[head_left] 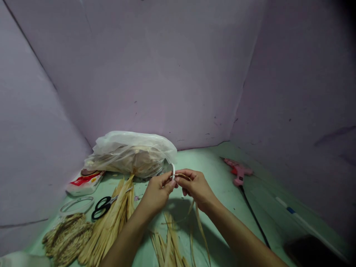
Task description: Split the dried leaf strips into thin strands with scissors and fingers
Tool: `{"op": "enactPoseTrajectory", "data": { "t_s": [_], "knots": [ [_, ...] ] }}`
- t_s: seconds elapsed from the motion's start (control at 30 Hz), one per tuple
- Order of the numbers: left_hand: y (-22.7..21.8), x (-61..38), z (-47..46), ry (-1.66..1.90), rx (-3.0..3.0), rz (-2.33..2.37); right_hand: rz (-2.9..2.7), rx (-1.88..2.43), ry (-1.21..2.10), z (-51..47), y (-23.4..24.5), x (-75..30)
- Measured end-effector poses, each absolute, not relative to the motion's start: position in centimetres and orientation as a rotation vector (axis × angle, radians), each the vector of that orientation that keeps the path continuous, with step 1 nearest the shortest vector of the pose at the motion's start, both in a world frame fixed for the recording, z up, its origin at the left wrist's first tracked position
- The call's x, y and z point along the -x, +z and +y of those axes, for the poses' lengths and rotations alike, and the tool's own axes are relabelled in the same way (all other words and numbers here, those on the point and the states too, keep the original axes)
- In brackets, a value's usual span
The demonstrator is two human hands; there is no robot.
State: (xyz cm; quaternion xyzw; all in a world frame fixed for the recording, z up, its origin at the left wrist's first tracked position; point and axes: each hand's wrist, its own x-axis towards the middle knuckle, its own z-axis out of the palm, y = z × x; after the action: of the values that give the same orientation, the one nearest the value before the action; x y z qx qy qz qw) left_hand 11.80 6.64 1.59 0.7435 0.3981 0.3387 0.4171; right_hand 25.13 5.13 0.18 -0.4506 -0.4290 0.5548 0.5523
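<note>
My left hand pinches a thin white curved band, which stands upright between my two hands. Fingers closed, my right hand grips a narrow strip of dried plant fibre against the band. Loose ends of fibre hang below my right hand. How the strip meets the band is partly hidden by my fingertips. Under my hands, cut pieces of dried fibre lie on the green table. A bundle of long dried strips is left of my left forearm, with black-handled scissors resting against it.
At the back stands a translucent plastic bag with dried material inside. A red-and-white packet, a white hoop and braided fibre lie left. A pink glue gun with a black cord lies right. A dark object sits at lower right.
</note>
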Motion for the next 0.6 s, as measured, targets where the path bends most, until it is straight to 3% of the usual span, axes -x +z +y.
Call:
{"op": "enactPoseTrajectory", "data": {
  "t_s": [0.6],
  "knots": [
    [1.71, -11.83, 6.18, 0.795, -1.944, 1.118, -1.502, 1.245, 0.497, 4.83, -0.38, -25.44]
  ]
}}
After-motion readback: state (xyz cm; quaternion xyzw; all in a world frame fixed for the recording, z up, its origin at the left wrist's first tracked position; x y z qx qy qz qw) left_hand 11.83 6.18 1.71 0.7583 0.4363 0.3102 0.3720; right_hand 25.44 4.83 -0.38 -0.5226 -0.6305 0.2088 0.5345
